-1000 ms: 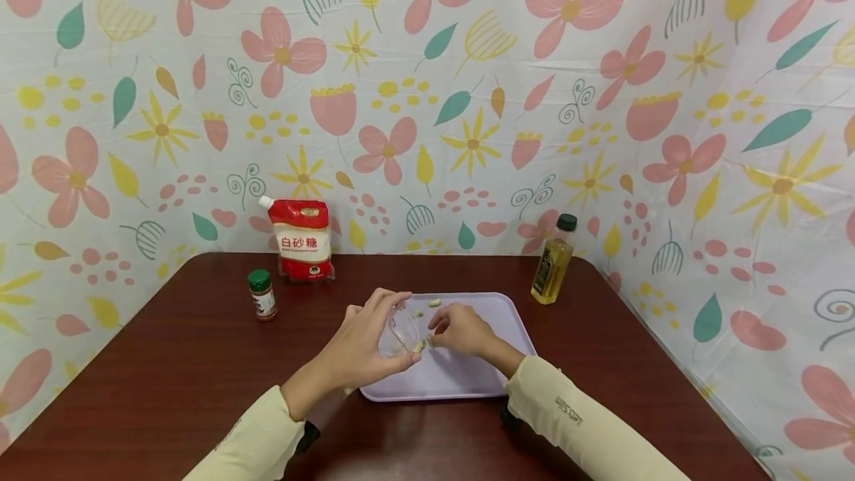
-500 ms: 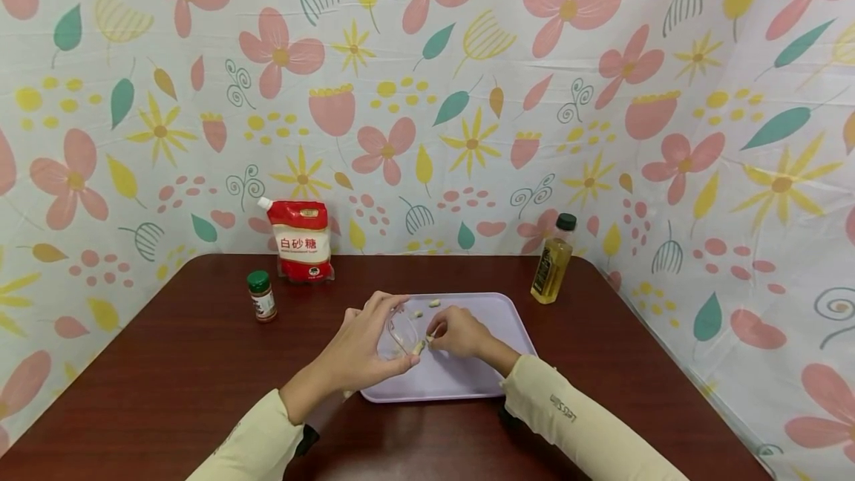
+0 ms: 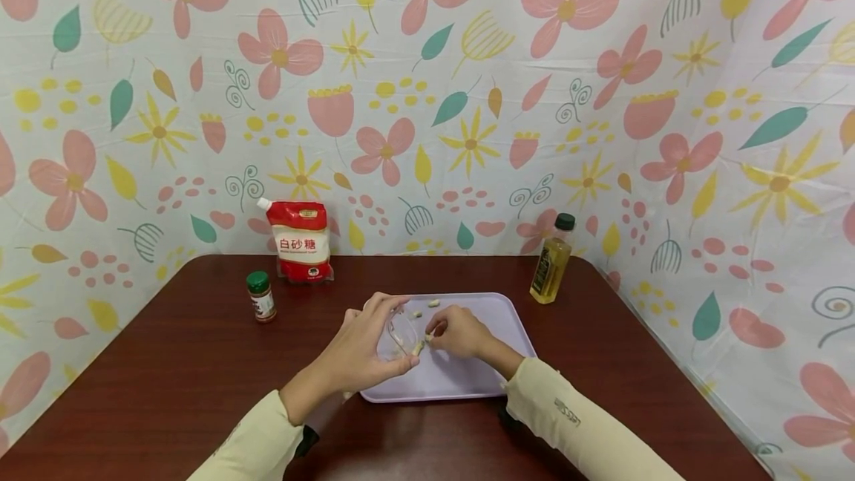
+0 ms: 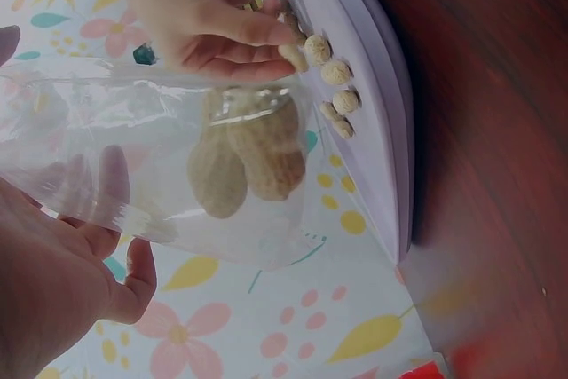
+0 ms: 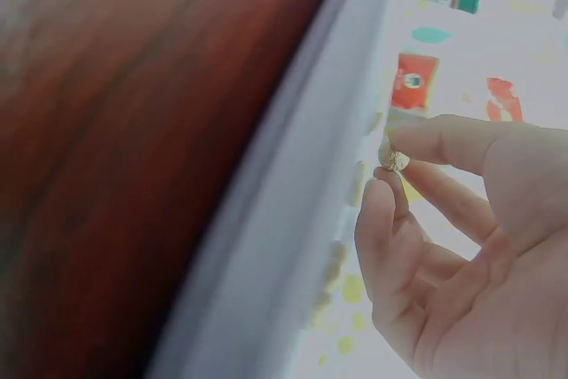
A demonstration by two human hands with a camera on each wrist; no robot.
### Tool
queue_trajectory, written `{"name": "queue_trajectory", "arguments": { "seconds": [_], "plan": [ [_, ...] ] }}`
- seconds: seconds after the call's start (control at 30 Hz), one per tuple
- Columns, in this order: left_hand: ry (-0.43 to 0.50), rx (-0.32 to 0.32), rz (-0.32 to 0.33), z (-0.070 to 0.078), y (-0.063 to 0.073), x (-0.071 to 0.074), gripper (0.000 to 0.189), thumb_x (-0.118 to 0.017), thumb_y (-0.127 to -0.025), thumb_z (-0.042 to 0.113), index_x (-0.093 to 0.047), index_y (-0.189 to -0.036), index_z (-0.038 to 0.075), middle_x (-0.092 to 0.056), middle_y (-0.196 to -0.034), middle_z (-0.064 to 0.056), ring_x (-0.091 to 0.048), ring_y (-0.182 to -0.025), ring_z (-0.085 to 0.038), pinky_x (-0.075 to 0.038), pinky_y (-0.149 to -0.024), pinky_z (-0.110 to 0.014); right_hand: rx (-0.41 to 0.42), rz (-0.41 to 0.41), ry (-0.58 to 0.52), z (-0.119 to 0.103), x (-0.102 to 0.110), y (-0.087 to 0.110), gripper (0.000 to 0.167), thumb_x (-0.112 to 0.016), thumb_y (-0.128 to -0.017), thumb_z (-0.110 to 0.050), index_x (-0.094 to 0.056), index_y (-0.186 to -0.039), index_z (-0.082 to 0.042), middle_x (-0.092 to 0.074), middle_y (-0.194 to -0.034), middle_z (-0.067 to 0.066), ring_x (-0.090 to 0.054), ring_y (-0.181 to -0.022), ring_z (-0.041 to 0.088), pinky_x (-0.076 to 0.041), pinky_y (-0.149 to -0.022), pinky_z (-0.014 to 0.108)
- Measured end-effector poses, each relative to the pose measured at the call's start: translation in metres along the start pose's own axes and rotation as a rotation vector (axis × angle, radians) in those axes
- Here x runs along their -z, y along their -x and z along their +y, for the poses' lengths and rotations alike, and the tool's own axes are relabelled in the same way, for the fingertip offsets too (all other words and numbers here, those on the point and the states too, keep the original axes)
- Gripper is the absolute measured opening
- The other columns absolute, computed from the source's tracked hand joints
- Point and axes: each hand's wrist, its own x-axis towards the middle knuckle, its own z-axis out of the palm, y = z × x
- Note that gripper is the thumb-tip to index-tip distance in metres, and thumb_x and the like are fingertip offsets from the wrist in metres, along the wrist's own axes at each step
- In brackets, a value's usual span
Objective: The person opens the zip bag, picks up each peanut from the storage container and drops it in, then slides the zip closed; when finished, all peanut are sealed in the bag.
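My left hand (image 3: 364, 344) holds a clear plastic bag (image 3: 401, 330) over the lilac tray (image 3: 461, 384). Inside the bag, two peanuts in their shells (image 4: 244, 161) show through the film in the left wrist view. The thumb and fingers spread around the bag on either side of its mouth. Just right of the bag, my right hand (image 3: 461, 331) pinches a small peanut (image 5: 391, 157) between thumb and fingertips. More peanuts (image 3: 434, 303) lie on the tray's far side, and several (image 4: 335, 73) sit in a row in the left wrist view.
Back left stand a red and white sugar pouch (image 3: 302, 242) and a green-capped spice jar (image 3: 261, 296). An oil bottle (image 3: 551, 262) stands back right. A flowered cloth (image 3: 427, 110) hangs behind the dark wooden table (image 3: 200, 362).
The right hand has shifted very slightly left with the peanut in its fingertips. The left hand and bag stay nearly still; the view itself drifts a little.
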Motion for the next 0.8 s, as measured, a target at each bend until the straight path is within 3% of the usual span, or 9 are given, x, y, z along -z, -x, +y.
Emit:
{"name": "queue_trajectory", "arguments": {
  "seconds": [0.2,0.43,0.57,0.8],
  "plan": [
    [0.009,-0.017,0.009,-0.001,0.001,-0.001,0.078,-0.075,-0.081,0.046,-0.043,-0.145,0.015,-0.049,-0.128,-0.001,-0.052,-0.114,-0.016,-0.031,-0.083,-0.043,0.060,0.044,-0.014,-0.012,0.009,0.005,0.013,-0.076,-0.082,-0.009,-0.076,-0.095,-0.008,-0.070,-0.084,0.000,-0.060,-0.069,0.010,-0.048,-0.058,0.028],
    [0.010,-0.018,0.025,0.000,0.001,-0.001,0.077,-0.077,-0.081,0.045,-0.044,-0.143,0.015,-0.049,-0.126,0.001,-0.052,-0.111,-0.012,-0.032,-0.084,-0.045,0.094,0.104,-0.057,-0.030,0.025,0.015,0.013,-0.075,-0.082,-0.010,-0.077,-0.095,-0.010,-0.070,-0.090,0.000,-0.062,-0.076,0.013,-0.048,-0.057,0.030],
    [0.017,-0.011,0.013,0.000,0.001,-0.001,0.078,-0.076,-0.081,0.045,-0.043,-0.144,0.014,-0.050,-0.128,-0.002,-0.053,-0.113,-0.015,-0.032,-0.084,-0.046,0.096,0.122,-0.088,-0.040,0.031,0.022,0.013,-0.074,-0.084,-0.011,-0.077,-0.097,-0.011,-0.069,-0.086,-0.001,-0.060,-0.068,0.012,-0.049,-0.054,0.031],
    [0.021,0.003,0.005,0.000,0.000,0.000,0.077,-0.075,-0.082,0.048,-0.043,-0.144,0.014,-0.049,-0.128,0.000,-0.049,-0.111,-0.007,-0.032,-0.084,-0.043,0.121,0.177,-0.116,-0.053,0.040,0.035,0.012,-0.074,-0.085,-0.011,-0.076,-0.097,-0.011,-0.069,-0.084,-0.001,-0.056,-0.052,0.012,-0.048,-0.050,0.031]
  ]
}}
